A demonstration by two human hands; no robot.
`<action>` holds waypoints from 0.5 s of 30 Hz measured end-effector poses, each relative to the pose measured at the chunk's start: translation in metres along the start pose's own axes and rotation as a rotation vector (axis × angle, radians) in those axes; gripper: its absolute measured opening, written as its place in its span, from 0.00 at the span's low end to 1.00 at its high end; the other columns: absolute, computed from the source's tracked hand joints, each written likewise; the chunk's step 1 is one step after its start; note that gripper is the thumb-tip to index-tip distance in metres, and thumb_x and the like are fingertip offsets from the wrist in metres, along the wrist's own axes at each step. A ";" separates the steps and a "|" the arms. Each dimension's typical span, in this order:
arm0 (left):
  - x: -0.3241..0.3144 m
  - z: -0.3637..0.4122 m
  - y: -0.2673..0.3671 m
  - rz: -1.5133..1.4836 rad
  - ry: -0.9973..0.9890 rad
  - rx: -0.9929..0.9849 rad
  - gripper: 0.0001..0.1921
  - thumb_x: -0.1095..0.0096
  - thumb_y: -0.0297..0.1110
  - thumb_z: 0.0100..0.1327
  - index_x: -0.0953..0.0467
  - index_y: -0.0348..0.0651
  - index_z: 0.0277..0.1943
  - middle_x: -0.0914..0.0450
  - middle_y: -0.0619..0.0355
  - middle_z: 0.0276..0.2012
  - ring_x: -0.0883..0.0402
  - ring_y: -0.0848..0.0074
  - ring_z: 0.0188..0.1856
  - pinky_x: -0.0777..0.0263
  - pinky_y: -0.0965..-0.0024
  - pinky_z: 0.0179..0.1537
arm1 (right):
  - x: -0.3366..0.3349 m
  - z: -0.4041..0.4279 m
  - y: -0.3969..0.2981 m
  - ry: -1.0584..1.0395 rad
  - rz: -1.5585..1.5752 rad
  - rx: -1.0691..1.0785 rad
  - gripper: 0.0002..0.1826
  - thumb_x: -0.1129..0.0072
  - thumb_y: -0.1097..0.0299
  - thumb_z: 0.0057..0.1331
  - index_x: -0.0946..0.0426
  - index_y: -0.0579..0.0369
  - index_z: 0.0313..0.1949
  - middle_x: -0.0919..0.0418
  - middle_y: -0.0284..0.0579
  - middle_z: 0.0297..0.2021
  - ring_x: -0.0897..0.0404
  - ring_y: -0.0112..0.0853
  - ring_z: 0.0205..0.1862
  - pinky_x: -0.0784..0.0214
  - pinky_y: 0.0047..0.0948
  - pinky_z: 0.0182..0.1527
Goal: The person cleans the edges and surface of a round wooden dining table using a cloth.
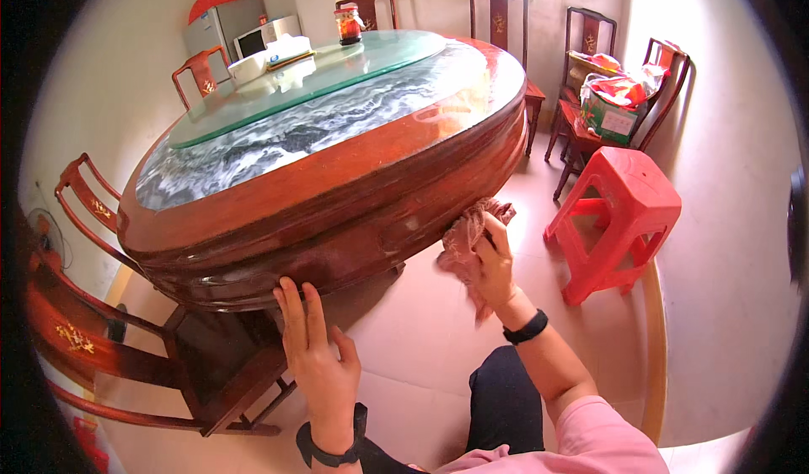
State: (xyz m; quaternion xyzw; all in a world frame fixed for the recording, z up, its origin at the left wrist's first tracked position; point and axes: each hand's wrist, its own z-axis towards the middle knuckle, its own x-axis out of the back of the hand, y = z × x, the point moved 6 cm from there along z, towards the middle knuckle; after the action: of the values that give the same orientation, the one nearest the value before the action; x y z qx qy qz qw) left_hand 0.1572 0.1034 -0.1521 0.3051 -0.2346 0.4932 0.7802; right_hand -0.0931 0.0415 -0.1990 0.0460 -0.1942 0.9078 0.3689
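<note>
A round wooden table (354, 215) with a marble inlay and a thick, glossy side apron fills the middle of the head view. My right hand (496, 265) grips a crumpled brownish-pink cloth (464, 240) against the lower edge of the apron, right of centre. Part of the cloth hangs below my fingers. Toward the left, the fingertips of my left hand (319, 354) rest at the apron's lower edge, fingers apart, with nothing held. Each wrist has a black band.
A glass turntable (316, 88) on the table bears a jar (349, 26) and a tissue pack. A red plastic stool (622, 215) stands at right, a wooden chair (227, 360) at lower left. Farther chairs line the wall, one holding a green box (610, 117).
</note>
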 end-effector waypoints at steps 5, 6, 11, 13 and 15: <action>0.001 -0.001 -0.006 0.021 -0.050 -0.013 0.35 0.50 0.16 0.48 0.40 0.35 0.64 0.48 0.43 0.68 0.45 0.50 0.67 0.38 0.57 0.56 | 0.030 0.032 0.035 0.208 -0.015 -0.183 0.03 0.49 0.77 0.62 0.28 0.62 0.34 0.28 0.51 0.38 0.29 0.39 0.44 0.42 0.39 0.57; -0.001 0.000 -0.004 0.024 -0.047 -0.042 0.35 0.51 0.16 0.48 0.41 0.35 0.64 0.48 0.43 0.68 0.45 0.50 0.67 0.37 0.57 0.56 | 0.036 0.034 0.062 0.297 0.066 -0.398 0.03 0.50 0.75 0.64 0.29 0.61 0.36 0.29 0.48 0.36 0.28 0.34 0.43 0.38 0.36 0.53; -0.008 -0.003 0.002 0.006 -0.045 -0.012 0.37 0.50 0.15 0.48 0.44 0.37 0.66 0.51 0.44 0.68 0.49 0.51 0.68 0.41 0.57 0.60 | 0.041 0.047 0.060 0.319 0.295 -0.616 0.07 0.53 0.71 0.68 0.30 0.63 0.40 0.30 0.41 0.33 0.29 0.25 0.38 0.34 0.28 0.43; -0.009 -0.002 0.004 -0.010 -0.043 0.004 0.39 0.50 0.15 0.48 0.46 0.39 0.67 0.53 0.46 0.69 0.51 0.51 0.69 0.45 0.56 0.64 | 0.019 0.024 0.041 0.317 0.406 -0.766 0.09 0.52 0.71 0.68 0.29 0.63 0.43 0.29 0.41 0.35 0.27 0.28 0.38 0.33 0.27 0.42; -0.006 -0.002 0.003 0.018 -0.029 0.047 0.39 0.50 0.15 0.48 0.46 0.39 0.67 0.53 0.46 0.69 0.52 0.51 0.69 0.46 0.57 0.65 | 0.012 0.008 0.033 0.301 0.185 -0.553 0.11 0.51 0.70 0.68 0.28 0.63 0.46 0.27 0.47 0.38 0.25 0.36 0.41 0.33 0.29 0.44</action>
State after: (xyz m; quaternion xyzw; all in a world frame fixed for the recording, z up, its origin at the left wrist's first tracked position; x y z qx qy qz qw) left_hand 0.1525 0.1022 -0.1570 0.3281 -0.2370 0.5013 0.7648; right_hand -0.1253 0.0250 -0.1998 -0.2083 -0.3798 0.8471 0.3079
